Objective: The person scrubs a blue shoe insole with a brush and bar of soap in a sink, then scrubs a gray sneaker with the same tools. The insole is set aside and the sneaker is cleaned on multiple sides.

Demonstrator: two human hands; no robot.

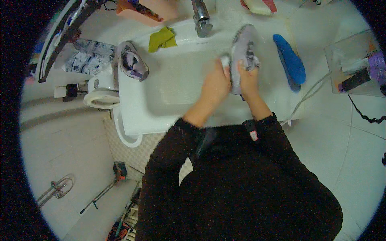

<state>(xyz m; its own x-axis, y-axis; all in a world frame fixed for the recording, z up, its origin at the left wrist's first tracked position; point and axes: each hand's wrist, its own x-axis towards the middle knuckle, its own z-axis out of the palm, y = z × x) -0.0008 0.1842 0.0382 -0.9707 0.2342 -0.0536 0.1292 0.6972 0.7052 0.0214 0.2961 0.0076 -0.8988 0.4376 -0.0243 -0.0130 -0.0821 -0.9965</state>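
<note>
A light grey-purple shoe (238,63) is held over the right part of the white washbasin (178,75), its side towards me. My right hand (249,81) grips it by the opening. Against the shoe's left side, my left hand (215,79) holds a small white object (225,61), blurred, whose kind I cannot tell. The matching shoe (132,61) lies on the basin's left rim. Blue insoles (291,61) rest on the right rim. A yellow-green cloth (162,39) lies at the back rim, left of the chrome faucet (202,22).
A clear bin (334,69) with a purple-and-black appliance stands at the right, a cable near it. Beyond the basin are a peach-coloured container (147,12) and a soap bar (259,7). A toilet (102,99) stands left; a white ring-like rail (129,141) juts at the basin's front left.
</note>
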